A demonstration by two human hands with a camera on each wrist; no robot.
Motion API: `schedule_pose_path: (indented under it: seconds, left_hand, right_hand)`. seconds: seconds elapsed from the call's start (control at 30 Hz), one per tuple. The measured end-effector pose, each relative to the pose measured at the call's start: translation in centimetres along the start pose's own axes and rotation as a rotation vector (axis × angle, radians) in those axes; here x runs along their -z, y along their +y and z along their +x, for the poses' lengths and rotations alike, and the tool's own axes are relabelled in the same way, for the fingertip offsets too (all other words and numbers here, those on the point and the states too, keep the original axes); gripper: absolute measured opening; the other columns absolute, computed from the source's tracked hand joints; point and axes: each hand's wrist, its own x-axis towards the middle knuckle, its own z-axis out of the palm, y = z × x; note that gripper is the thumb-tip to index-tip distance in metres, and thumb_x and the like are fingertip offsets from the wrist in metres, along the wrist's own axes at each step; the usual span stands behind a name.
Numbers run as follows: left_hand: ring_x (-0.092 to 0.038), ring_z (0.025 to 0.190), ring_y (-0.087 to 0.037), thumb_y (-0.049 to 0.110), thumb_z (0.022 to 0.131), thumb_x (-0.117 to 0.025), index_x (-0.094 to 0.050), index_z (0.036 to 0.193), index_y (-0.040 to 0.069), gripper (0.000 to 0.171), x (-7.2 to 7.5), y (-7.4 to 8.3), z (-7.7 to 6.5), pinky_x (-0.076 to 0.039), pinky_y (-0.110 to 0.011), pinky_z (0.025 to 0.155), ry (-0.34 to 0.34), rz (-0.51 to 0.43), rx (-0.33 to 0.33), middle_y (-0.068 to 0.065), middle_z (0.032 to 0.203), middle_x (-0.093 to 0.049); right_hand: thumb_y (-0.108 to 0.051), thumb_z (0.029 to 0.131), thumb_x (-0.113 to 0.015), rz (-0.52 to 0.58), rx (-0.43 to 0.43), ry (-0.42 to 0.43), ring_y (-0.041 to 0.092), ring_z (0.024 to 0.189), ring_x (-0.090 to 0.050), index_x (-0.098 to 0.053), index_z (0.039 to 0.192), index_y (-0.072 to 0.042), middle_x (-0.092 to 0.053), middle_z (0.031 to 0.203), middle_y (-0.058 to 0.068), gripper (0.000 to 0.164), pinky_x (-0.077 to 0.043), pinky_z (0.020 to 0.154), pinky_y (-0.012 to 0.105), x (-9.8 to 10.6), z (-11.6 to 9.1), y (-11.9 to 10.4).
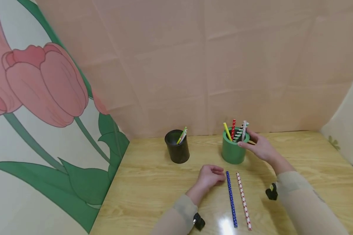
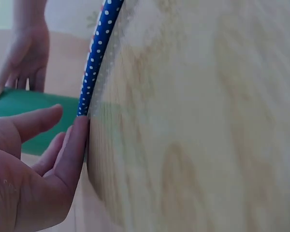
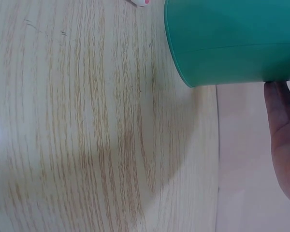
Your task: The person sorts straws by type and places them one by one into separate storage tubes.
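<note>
My right hand (image 1: 261,147) grips the upper right side of a green cup (image 1: 233,151), thumb at the near rim and fingers at the far side. Several paper straws (image 1: 233,129) stand in this cup: yellow, red with white dots, striped and spotted white. In the right wrist view, fingers (image 3: 280,106) meet the cup's side. My left hand (image 1: 210,177) rests low by the table, its fingers loosely bent with nothing between them. A blue straw with white dots (image 1: 231,199) lies just right of it; in the left wrist view a fingertip overlaps its end.
A white straw with red spots (image 1: 244,200) lies beside the blue one. To the left stands a black cup (image 1: 177,153) holding green and white straws (image 1: 182,134). A paper-covered wall (image 1: 206,65) rises behind the wooden table (image 1: 147,189); a tulip mural (image 1: 44,85) is at left.
</note>
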Motion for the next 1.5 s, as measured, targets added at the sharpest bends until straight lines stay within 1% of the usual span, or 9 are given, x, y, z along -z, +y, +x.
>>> schedule_pose_path:
  seconds: [0.17, 0.3, 0.47, 0.7, 0.77, 0.87, 1.07, 1.27, 1.5]
  left_hand:
    - [-0.076, 0.075, -0.022, -0.014, 0.082, -0.083, -0.077, 0.107, -0.004, 0.027, -0.1, 0.3, -0.6, -0.067, -0.039, 0.069, -0.018, 0.030, 0.048, -0.008, 0.086, -0.075]
    - [-0.075, 0.074, -0.023, -0.017, 0.081, -0.083, -0.077, 0.104, -0.003, 0.028, -0.5, 0.5, -1.0, -0.067, -0.039, 0.068, -0.015, 0.030, 0.065, -0.009, 0.085, -0.074]
    - [-0.074, 0.072, -0.024, -0.019, 0.076, -0.085, -0.076, 0.103, -0.004, 0.032, -1.1, 0.8, -1.0, -0.067, -0.038, 0.067, 0.027, 0.056, 0.062, -0.009, 0.084, -0.072]
    - [-0.070, 0.064, -0.021, -0.020, 0.072, -0.088, -0.077, 0.099, -0.002, 0.034, -1.8, 1.0, -0.8, -0.066, -0.036, 0.063, 0.065, 0.165, 0.055, -0.007, 0.079, -0.069]
    - [-0.069, 0.063, -0.020, -0.020, 0.071, -0.088, -0.077, 0.097, -0.001, 0.035, -1.9, 1.0, -0.8, -0.066, -0.036, 0.062, 0.074, 0.175, 0.057, -0.008, 0.079, -0.069]
    - [-0.069, 0.064, -0.020, -0.018, 0.071, -0.090, -0.076, 0.096, 0.001, 0.034, -2.0, 1.1, -0.9, -0.066, -0.035, 0.062, 0.082, 0.205, 0.059, -0.006, 0.078, -0.068]
    - [-0.068, 0.062, -0.017, -0.011, 0.069, -0.096, -0.076, 0.091, 0.004, 0.034, -2.2, 1.0, -0.9, -0.063, -0.031, 0.059, 0.101, 0.306, 0.043, -0.002, 0.075, -0.066]
    - [-0.064, 0.062, -0.012, -0.004, 0.066, -0.100, -0.075, 0.089, 0.009, 0.037, -2.4, 0.5, -0.3, -0.056, -0.026, 0.056, 0.104, 0.385, 0.023, 0.001, 0.073, -0.064]
    - [-0.065, 0.061, -0.014, -0.011, 0.070, -0.095, -0.074, 0.088, 0.008, 0.034, -2.1, 0.9, -0.3, -0.061, -0.027, 0.058, 0.080, 0.371, 0.051, -0.001, 0.073, -0.065]
  right_hand:
    - [-0.059, 0.100, -0.069, 0.000, -0.008, -0.001, 0.058, 0.152, -0.026, -0.003, 0.172, -0.010, -0.020, 0.169, 0.038, 0.109, -0.034, 0.117, 0.073, 0.0, 0.0, 0.0]
    - [-0.063, 0.099, -0.069, -0.001, -0.024, -0.001, 0.057, 0.153, -0.025, -0.003, 0.172, -0.013, -0.019, 0.170, 0.036, 0.110, -0.033, 0.118, 0.072, 0.0, 0.0, -0.1]
    - [-0.063, 0.100, -0.068, -0.001, -0.019, -0.005, 0.058, 0.154, -0.024, -0.002, 0.172, -0.013, -0.018, 0.171, 0.035, 0.110, -0.033, 0.118, 0.073, 0.2, 0.2, -0.2]
    - [-0.060, 0.101, -0.068, 0.002, -0.014, -0.006, 0.058, 0.154, -0.024, -0.002, 0.172, -0.014, -0.017, 0.171, 0.035, 0.108, -0.033, 0.117, 0.074, 0.2, 0.2, -0.2]
    - [-0.059, 0.101, -0.069, 0.004, -0.010, -0.004, 0.057, 0.154, -0.025, -0.002, 0.172, -0.014, -0.018, 0.171, 0.035, 0.108, -0.033, 0.117, 0.074, 0.2, 0.2, -0.2]
    - [-0.059, 0.101, -0.069, 0.008, -0.005, -0.006, 0.057, 0.154, -0.025, -0.002, 0.172, -0.014, -0.019, 0.171, 0.035, 0.107, -0.033, 0.117, 0.074, 0.2, 0.3, -0.2]
    - [-0.059, 0.101, -0.068, 0.000, -0.001, -0.006, 0.057, 0.153, -0.026, -0.003, 0.172, -0.014, -0.020, 0.170, 0.035, 0.107, -0.033, 0.117, 0.074, 0.3, 0.3, -0.2]
    - [-0.060, 0.101, -0.068, -0.017, -0.006, -0.005, 0.058, 0.153, -0.026, -0.002, 0.172, -0.013, -0.020, 0.170, 0.036, 0.107, -0.034, 0.116, 0.074, 0.3, 0.2, -0.1]
    - [-0.061, 0.101, -0.067, -0.019, -0.012, -0.009, 0.058, 0.153, -0.025, -0.002, 0.172, -0.014, -0.019, 0.170, 0.035, 0.107, -0.034, 0.116, 0.073, 0.3, 0.1, -0.4]
